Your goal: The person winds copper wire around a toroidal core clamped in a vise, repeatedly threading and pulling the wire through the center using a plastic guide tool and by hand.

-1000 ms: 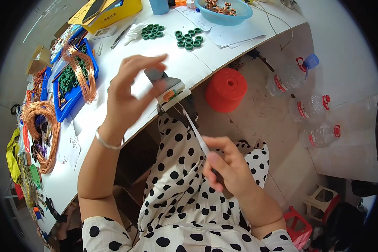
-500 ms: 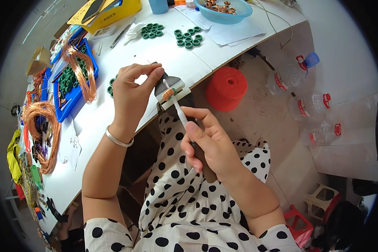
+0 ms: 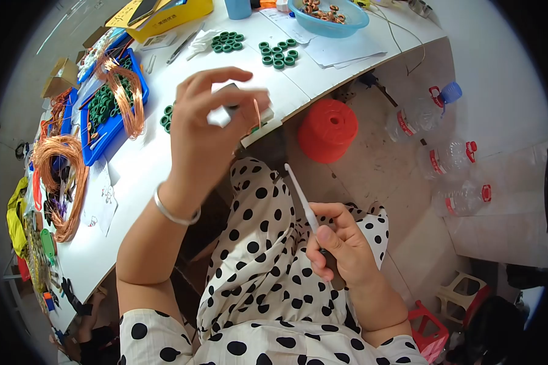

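My left hand (image 3: 204,121), smeared by motion, is over the table edge with thumb and forefinger pinched together. A thin copper wire (image 3: 257,114) shows at its fingertips, and I take it to be held there. Below them, a pale holder (image 3: 263,132) sits at the table edge; a bit of a green ring core (image 3: 255,129) shows there, mostly hidden behind the hand. Over my lap, my right hand (image 3: 347,246) is closed around the dark handle of a hook tool (image 3: 302,198). Its slim white shaft points up and left, its tip apart from the holder.
Green rings (image 3: 279,55) lie in groups on the white table (image 3: 158,131). A blue tray (image 3: 106,137) holds more, with copper wire bundles (image 3: 64,158) nearby. At the back stands a blue bowl (image 3: 329,24) of wound rings. A red stool (image 3: 327,131) and plastic bottles (image 3: 453,159) are on the floor.
My right hand has drawn the hook tool down and right, away from the ring. My left hand has moved right, over the holder, and now covers most of the ring.
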A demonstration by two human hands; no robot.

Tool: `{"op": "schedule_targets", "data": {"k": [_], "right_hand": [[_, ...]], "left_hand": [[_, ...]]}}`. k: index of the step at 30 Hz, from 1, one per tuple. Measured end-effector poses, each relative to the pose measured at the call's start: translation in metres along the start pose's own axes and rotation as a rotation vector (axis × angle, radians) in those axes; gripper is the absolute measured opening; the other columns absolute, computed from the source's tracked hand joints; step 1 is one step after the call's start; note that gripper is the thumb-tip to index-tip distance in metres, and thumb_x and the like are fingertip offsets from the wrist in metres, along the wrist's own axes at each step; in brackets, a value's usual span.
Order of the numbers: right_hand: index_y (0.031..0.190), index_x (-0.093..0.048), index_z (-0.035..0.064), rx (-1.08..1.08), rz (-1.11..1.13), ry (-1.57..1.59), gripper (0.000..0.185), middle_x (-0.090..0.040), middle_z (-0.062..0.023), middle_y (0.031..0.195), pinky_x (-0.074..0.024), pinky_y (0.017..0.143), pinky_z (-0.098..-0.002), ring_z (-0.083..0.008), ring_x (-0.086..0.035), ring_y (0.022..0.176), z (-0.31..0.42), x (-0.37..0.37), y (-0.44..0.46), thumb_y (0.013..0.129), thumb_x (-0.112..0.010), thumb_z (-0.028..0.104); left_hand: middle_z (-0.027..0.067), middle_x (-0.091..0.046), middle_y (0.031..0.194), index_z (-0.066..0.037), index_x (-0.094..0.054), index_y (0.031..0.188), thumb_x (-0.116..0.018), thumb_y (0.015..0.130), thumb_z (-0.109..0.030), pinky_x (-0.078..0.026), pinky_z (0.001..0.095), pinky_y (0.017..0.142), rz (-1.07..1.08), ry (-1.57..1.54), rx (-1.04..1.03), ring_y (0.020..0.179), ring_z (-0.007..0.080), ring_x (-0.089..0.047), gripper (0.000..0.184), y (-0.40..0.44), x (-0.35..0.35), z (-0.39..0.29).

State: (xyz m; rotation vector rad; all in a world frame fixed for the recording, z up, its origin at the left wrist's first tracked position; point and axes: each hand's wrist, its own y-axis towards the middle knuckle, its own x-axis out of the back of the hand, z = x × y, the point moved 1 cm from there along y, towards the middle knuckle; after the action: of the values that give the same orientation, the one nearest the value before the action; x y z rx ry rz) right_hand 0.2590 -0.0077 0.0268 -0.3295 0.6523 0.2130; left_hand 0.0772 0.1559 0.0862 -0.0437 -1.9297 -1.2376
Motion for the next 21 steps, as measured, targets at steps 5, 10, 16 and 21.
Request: {"op": "schedule_targets", "data": {"k": [5,10,16,21], "right_hand": [[0.128,-0.046,0.0069,-0.182,0.067,-0.179,0.030,-0.052,-0.0017,0.066,-0.0383,0.044,-0.0192,-0.0057,-0.045,0.047,-0.016,0.002,-0.012,0.101,-0.043,0.021],[0.125,-0.050,0.0045,-0.149,0.346,-0.726,0.031,-0.054,-0.0017,0.068,-0.0419,0.048,-0.0200,-0.0063,-0.048,0.050,-0.063,0.025,0.016,0.100,-0.044,0.020],[0.126,-0.050,0.0040,-0.058,-0.234,-0.309,0.033,-0.054,-0.0013,0.068,-0.0417,0.048,-0.0203,-0.0059,-0.049,0.053,-0.036,0.007,0.022,0.100,-0.045,0.023],[0.125,-0.050,0.0045,-0.391,0.043,-0.600,0.033,-0.054,-0.0005,0.068,-0.0413,0.048,-0.0207,-0.0063,-0.047,0.051,-0.044,0.017,0.025,0.100,-0.045,0.026]], "left_hand": [[0.0002,-0.064,0.106,-0.015,-0.073,0.083,-0.079,0.068,-0.018,-0.036,0.0387,0.091,0.092,-0.448,0.535,0.105,0.0245,-0.051,0.017,-0.001,0.004,0.000],[0.0013,-0.067,0.098,-0.010,-0.071,0.081,-0.079,0.071,-0.016,-0.042,0.0349,0.087,0.114,-0.123,0.330,0.101,0.0222,-0.054,0.014,-0.019,-0.001,0.000],[-0.0013,-0.069,0.091,-0.009,-0.070,0.080,-0.078,0.072,-0.016,-0.039,0.0366,0.087,-0.030,-0.253,0.357,0.094,0.0221,-0.055,0.013,-0.029,-0.014,-0.002],[-0.0026,-0.069,0.091,-0.010,-0.069,0.078,-0.077,0.073,-0.016,-0.037,0.0357,0.086,-0.019,-0.279,0.372,0.094,0.0206,-0.055,0.012,-0.029,-0.017,-0.001]]}}
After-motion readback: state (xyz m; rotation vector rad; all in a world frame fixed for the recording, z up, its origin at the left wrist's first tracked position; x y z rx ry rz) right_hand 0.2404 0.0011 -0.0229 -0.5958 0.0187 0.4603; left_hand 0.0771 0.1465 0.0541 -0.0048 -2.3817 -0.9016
